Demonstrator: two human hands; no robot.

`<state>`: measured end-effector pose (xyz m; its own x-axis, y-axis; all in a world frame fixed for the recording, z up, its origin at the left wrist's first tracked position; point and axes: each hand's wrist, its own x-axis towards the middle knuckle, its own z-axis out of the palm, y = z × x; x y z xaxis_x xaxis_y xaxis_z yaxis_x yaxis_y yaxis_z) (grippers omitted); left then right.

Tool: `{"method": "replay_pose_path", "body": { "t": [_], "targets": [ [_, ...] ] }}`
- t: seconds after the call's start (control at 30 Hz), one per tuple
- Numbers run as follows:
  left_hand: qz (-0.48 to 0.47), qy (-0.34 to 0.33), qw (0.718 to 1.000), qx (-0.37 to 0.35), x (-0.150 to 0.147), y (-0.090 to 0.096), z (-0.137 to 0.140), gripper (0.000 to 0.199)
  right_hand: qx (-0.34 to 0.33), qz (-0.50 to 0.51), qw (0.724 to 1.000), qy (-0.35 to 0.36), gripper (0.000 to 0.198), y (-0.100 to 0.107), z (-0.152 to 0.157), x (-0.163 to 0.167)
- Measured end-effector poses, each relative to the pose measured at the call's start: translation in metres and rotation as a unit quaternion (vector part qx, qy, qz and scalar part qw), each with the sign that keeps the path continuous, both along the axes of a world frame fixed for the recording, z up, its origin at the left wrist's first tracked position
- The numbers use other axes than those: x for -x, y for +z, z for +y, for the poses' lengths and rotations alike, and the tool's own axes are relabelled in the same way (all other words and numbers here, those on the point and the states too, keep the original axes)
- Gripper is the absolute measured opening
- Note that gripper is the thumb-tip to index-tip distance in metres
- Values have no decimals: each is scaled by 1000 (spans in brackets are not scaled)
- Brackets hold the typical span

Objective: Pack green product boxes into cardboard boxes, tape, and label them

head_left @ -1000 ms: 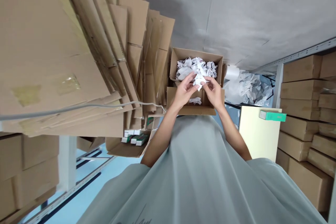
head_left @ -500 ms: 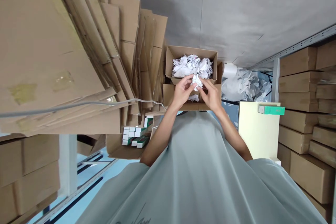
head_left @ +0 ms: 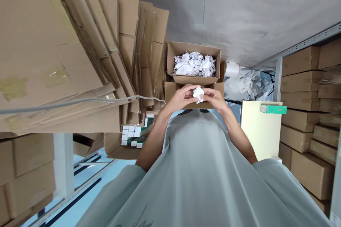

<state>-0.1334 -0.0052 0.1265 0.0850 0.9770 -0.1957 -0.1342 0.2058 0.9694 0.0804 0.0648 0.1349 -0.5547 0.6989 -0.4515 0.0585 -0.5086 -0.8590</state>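
Note:
Between my two hands is a crumpled ball of white paper. The fingers of my left hand close on its left side, and those of my right hand grip it from the right. Both hands are over an open cardboard box, whose inside they mostly hide. Just beyond stands another open cardboard box, holding a heap of crumpled white paper.
Flattened cardboard leans at the left, crossed by a grey cable. Small green-and-white boxes sit lower left. At right are a white roll, loose paper, a green box on a pale board, and stacked cartons.
Both hands have moved slightly toward my body with the paper ball, away from the heap of paper. The view has shifted a little.

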Motion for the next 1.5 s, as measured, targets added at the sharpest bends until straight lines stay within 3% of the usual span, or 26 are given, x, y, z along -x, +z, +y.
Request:
{"method": "replay_pose_path", "body": {
  "t": [0.1,0.2,0.3,0.43,0.5,0.6,0.73,0.87,1.0,1.13,1.27,1.4,1.5],
  "targets": [
    [50,7,999,-10,-1,-2,2,57,62,7,998,-17,58,-4,-12,1],
    [81,18,996,-10,-5,-12,7,47,73,-18,995,-61,54,-11,-24,7],
    [85,59,995,-2,-11,-25,9,51,48,-32,993,-99,55,-15,-29,13],
    [97,131,986,20,-17,-36,4,56,-29,-36,996,-76,63,-14,-32,13],
    [94,123,988,22,-18,-36,0,58,-64,-61,994,-66,65,-13,-32,10],
    [52,61,997,15,-16,-33,-7,66,-95,-100,988,-69,62,-15,-31,6],
    [23,20,999,27,-14,-34,-11,74,-90,-94,989,-72,58,-18,-28,2],
    [81,38,996,23,-19,-41,-12,56,-57,-90,992,-71,60,-22,-30,2],
    [140,54,989,6,-26,-41,-11,42,-123,-147,979,-63,55,-24,-33,4],
    [172,79,982,12,-12,-36,-15,54,-225,-254,941,-11,45,-19,-29,-1],
    [272,141,952,15,20,-36,-28,61,-291,-382,877,10,50,-15,-19,-19],
    [377,153,912,55,36,-51,-44,63,-300,-534,791,16,41,-18,-14,-34],
    [401,157,900,65,32,-63,-49,67,-265,-599,754,39,44,-22,-14,-31]
  ]
}}
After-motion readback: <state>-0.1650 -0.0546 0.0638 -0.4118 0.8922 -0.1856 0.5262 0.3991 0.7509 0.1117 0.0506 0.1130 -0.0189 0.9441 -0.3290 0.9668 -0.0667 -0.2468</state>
